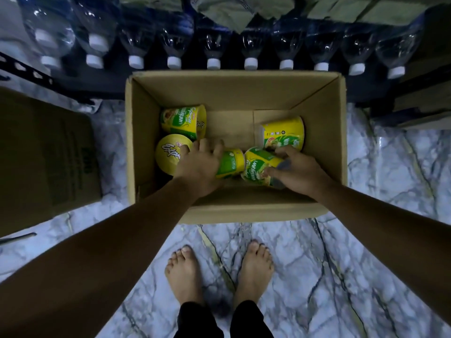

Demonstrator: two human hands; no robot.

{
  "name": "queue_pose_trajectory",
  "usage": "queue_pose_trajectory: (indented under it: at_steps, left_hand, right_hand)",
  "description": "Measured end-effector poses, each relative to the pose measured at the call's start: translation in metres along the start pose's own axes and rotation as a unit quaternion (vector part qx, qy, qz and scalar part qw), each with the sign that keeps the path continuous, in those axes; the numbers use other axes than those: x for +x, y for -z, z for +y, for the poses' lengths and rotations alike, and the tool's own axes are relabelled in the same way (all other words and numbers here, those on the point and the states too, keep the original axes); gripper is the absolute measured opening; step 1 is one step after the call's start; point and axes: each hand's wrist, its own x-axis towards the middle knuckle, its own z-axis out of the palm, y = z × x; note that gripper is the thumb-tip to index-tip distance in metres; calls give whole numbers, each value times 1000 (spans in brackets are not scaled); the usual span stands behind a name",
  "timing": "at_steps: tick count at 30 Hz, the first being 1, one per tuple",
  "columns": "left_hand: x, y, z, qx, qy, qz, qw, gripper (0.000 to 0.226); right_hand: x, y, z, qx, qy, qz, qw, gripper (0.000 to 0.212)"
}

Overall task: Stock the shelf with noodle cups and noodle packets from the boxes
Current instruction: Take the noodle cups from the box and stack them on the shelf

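Five noodle cups (283, 136), all yellow and green, are lying in the open cardboard box (234, 93). Both arms are reaching down into it.

Right grip (297, 170): the fingers (284, 152) and thumb are curling round the held cup (258, 167), so it is clamping that cup. The cup is lying on its side, sticking out to the left of the palm toward the other grip.

Left grip (200, 164): it is hovering palm down with fingers spreading fairly straight, grasping nothing that I can make out. The outline is blurring, so contact cannot be told.
- The middle cup (231, 163) is lying on its side just right of this grip, partly under the palm. It is sitting just beside the held cup, between the two grips.
- The lid-up cup (170, 153) is standing just left of the fingertips, with its printed lid facing the camera.
- The far-left cup (183, 121) is lying on its side just beyond the fingertips, against the box wall.

The far-right cup is lying on its side just beyond the right grip's fingers, near the right wall.

Surroundings: a second box (48, 154), closed, is sitting well to the left of the left grip. A row of clear bottles (212, 52) with white caps is running across beyond both grips, past the far box wall. Two bare feet (185, 272) are standing on the marbled floor (317, 264) on the near side of the box.
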Motion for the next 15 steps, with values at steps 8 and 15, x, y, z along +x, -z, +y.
queue_pose_trajectory:
  at_steps: [8, 15]
  left_hand:
    - [-5, 2, 20, -43, 49, 62, 996, 86]
    - [-5, 4, 23, -52, 78, 86, 992, 82]
  right_hand:
    - [35, 1, 10, 29, -23, -132, 991, 110]
    - [51, 12, -20, -223, 33, -194, 955, 106]
